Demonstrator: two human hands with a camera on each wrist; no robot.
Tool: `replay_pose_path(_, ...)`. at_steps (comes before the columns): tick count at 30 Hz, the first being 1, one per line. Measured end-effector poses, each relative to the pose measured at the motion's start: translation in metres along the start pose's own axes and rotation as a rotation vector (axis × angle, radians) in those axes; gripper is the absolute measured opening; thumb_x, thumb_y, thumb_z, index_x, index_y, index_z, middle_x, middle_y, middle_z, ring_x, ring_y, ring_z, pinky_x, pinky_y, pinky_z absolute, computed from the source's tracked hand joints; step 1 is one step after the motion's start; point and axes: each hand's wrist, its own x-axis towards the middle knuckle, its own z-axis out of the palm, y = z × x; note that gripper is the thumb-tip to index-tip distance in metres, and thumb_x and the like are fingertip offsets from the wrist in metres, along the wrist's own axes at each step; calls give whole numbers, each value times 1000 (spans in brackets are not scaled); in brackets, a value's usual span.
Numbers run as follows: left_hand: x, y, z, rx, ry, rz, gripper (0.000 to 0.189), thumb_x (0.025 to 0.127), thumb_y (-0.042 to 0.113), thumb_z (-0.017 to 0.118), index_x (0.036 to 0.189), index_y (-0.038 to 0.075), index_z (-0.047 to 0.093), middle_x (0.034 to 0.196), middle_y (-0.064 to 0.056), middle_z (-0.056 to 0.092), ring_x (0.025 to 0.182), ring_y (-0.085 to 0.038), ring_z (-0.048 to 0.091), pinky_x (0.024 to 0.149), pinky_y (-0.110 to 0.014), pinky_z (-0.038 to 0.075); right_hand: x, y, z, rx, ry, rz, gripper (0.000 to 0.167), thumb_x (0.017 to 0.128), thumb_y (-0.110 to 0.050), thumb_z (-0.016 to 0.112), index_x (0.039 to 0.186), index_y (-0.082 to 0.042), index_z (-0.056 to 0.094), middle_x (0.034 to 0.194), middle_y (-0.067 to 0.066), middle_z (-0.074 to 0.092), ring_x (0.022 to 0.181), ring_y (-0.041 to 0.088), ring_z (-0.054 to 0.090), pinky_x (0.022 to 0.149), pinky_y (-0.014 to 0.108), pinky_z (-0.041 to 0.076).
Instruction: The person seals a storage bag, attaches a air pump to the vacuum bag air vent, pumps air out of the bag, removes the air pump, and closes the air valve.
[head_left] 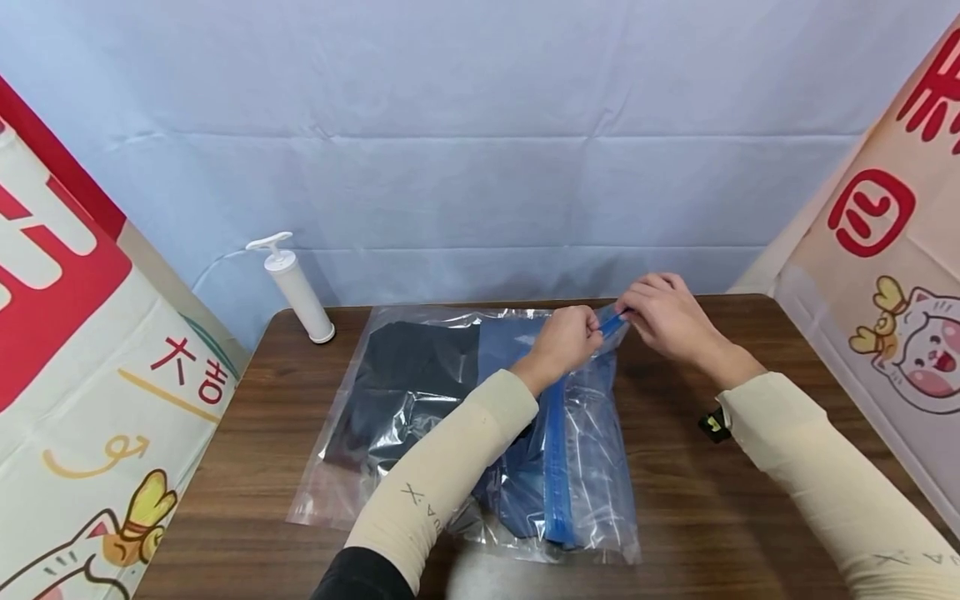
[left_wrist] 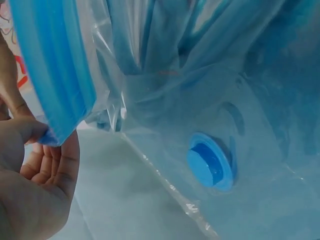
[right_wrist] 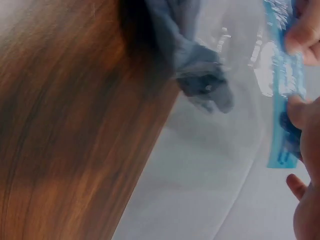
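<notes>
Bag (head_left: 602, 454) of clear, crinkled plastic, ribbed blue zip strip (head_left: 556, 471) in pinch grip of left hand (head_left: 566, 337) and right hand (head_left: 665, 318)

Left hand (left_wrist: 35, 192) pinching blue strip (left_wrist: 55, 70), clear creased bag (left_wrist: 160, 110), round blue valve (left_wrist: 209, 164) on it

In the head view, the left sleeve (head_left: 442, 467) hides part of the clear bag (head_left: 606, 500) and the dark cloth (head_left: 420, 358) inside, and we cannot see all the fingertips of the left hand (head_left: 567, 337). A dark object (head_left: 714, 425) by the right sleeve (head_left: 783, 450) is too small for us to name. The right wrist view crops the right hand (right_wrist: 311, 132) and shows us blurred grey-blue cloth (right_wrist: 196, 62); the left wrist view crops the blue strip (left_wrist: 55, 65).
</notes>
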Motion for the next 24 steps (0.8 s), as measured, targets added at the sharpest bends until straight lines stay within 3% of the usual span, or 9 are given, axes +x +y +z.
replay_pose_path(13,0,-4,7,48,-8,-21,8,98,17,67,91,13,69,72,8,60,63,-4,55,63,-16,44,-2,-1,5,133,-26,27,12,85,-3,80,92,-9,74,96,5,71,107,35,55,98,63,32)
replay_pose_path(24,1,1,9,58,-17,-14,7,97,16,69,90,14,70,73,9,62,62,-3,55,61,-16,43,-3,-3,9,103,2,-5,12,84,-3,80,87,-10,71,94,5,70,106,35,56,98,64,32)
